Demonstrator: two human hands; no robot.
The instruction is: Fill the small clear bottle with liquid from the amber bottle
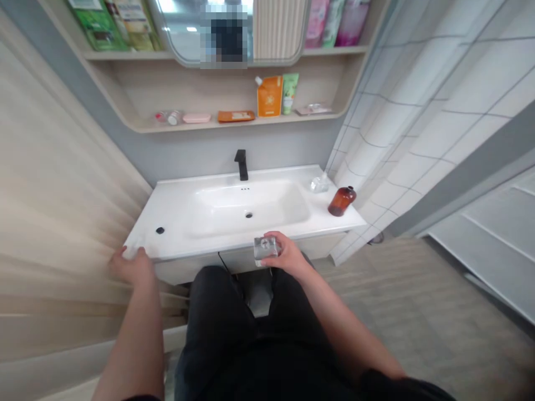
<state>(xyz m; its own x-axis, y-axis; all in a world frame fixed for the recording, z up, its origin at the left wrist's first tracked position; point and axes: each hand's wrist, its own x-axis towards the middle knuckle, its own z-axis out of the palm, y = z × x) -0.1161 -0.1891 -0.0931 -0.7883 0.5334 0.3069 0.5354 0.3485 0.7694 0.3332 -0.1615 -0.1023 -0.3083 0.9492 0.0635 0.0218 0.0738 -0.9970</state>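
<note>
My right hand (286, 255) grips a clear, square-sided bottle (264, 249) in front of the basin's front edge, fingers on one side and thumb on the other. At the counter's left front corner, my left hand (132, 266) has its thumb and fingers curved around a faint, see-through or whitish shape, too blurred to name. A small round black piece (160, 230) lies on the white countertop (167, 203), to the right of that hand. On the right end of the counter stand a brown bottle (341, 201) and another clear bottle (319, 184).
A white basin (288, 203) with a black faucet (241, 165) lies ahead. The shelf above holds an orange pouch (270, 97), a green tube (289, 93) and several small items. A beige curtain (62, 195) hangs left; a white checked curtain (393, 122) hangs right.
</note>
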